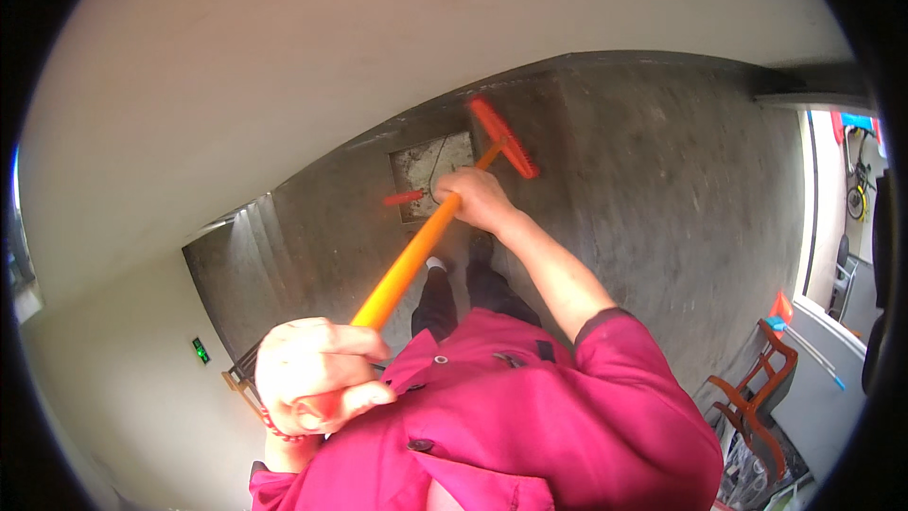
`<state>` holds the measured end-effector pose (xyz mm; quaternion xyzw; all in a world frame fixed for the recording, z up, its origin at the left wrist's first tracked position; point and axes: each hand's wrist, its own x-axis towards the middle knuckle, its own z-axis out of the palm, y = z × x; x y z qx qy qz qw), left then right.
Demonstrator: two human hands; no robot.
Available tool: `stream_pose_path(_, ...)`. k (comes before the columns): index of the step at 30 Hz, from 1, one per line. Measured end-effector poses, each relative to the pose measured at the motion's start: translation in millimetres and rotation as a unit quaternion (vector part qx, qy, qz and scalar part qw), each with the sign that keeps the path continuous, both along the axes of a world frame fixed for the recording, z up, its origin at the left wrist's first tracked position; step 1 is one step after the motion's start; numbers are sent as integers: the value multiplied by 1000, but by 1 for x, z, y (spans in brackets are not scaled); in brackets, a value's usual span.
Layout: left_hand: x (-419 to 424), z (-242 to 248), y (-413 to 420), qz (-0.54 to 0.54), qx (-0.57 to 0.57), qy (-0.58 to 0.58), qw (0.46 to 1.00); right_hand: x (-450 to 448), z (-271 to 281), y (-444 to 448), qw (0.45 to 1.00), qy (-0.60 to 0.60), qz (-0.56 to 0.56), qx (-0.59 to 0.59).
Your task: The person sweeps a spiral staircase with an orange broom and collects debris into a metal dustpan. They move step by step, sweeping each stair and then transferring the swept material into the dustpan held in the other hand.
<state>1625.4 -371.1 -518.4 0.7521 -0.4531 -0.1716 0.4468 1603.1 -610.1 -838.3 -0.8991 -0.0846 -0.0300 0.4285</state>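
Observation:
Both of my hands grip the orange handle (406,268) of a long-handled broom. My left hand (319,372), with a red bead bracelet at its wrist, is wrapped around the upper end close to my chest. Farther down the handle, my right hand (479,197) is closed around it. The red broom head (504,136) is on the grey floor near the base of the wall, slightly blurred. Beside my right hand a square, pale, stained panel (418,167) shows in the floor. A small red object (403,198) overlaps its edge; what it is I cannot tell.
A plain wall (425,28) curves along the far side of the floor (660,191). Steps (259,241) lie to the left, near a green exit sign (201,350). At lower right are a wooden chair (759,397) and bagged items. A doorway opens at right, with a bicycle (858,191) beyond.

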Motion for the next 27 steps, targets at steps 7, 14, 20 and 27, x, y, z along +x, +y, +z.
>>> stream_pose_path(7,-15,-5,-2,236,-34,119,964,25,5,21,989,123,24,-83)
stream_pose_path(14,-15,30,29,115,-78,62,988,-18,33,35,997,-37,-65,24)
stream_pose_path(20,-27,3,-3,124,47,204,970,-52,10,20,986,163,20,-31)
stream_pose_path(27,-2,47,-1,-145,-72,34,986,-89,48,41,997,2,-29,76)
